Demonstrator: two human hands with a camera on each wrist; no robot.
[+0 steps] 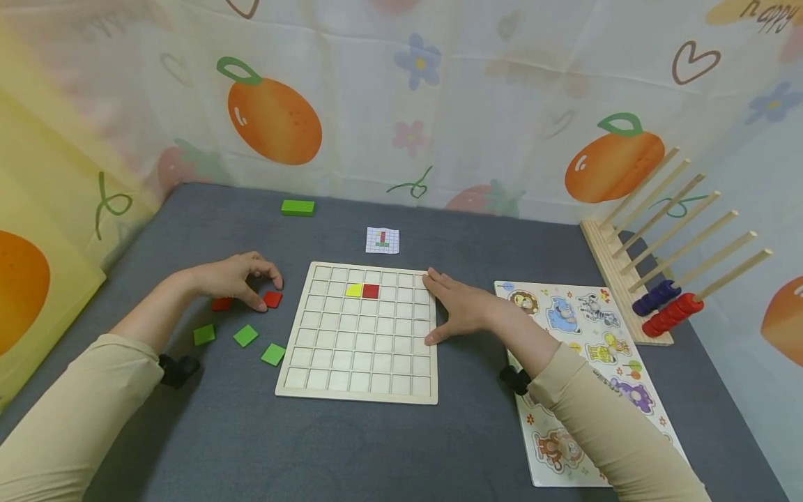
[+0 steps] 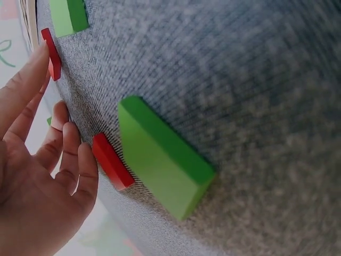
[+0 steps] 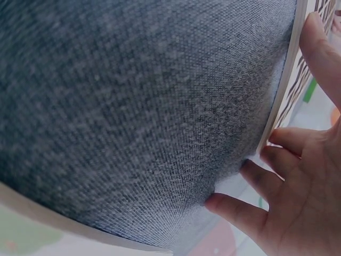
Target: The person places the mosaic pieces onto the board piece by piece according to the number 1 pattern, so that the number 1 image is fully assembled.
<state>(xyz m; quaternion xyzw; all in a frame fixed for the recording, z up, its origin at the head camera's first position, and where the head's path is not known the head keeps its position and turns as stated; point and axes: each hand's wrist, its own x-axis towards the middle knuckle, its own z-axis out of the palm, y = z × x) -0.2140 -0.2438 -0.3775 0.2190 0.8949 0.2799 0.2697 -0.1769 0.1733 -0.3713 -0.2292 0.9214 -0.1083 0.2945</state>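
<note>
Your left hand (image 1: 235,274) bracketed a red tile (image 1: 272,300) left of the grid board (image 1: 366,341); whether it pinched could not be told. Your right hand (image 1: 464,305), fingers spread, touched the board's right edge. Slack fingertips risked dropping the tile; uneven pressure, skewing the board.

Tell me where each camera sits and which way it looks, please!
Head: on the person's head, looking forward and down at the grid board; the left hand, right hand and both sleeves show.
Left wrist: on that wrist, looking toward red tiles and green tiles; the left hand shows.
Right wrist: on that wrist, looking at the gray tablecloth and the grid board's edge; the right hand shows.
Head and left wrist share the left hand and the red tiles.
</note>
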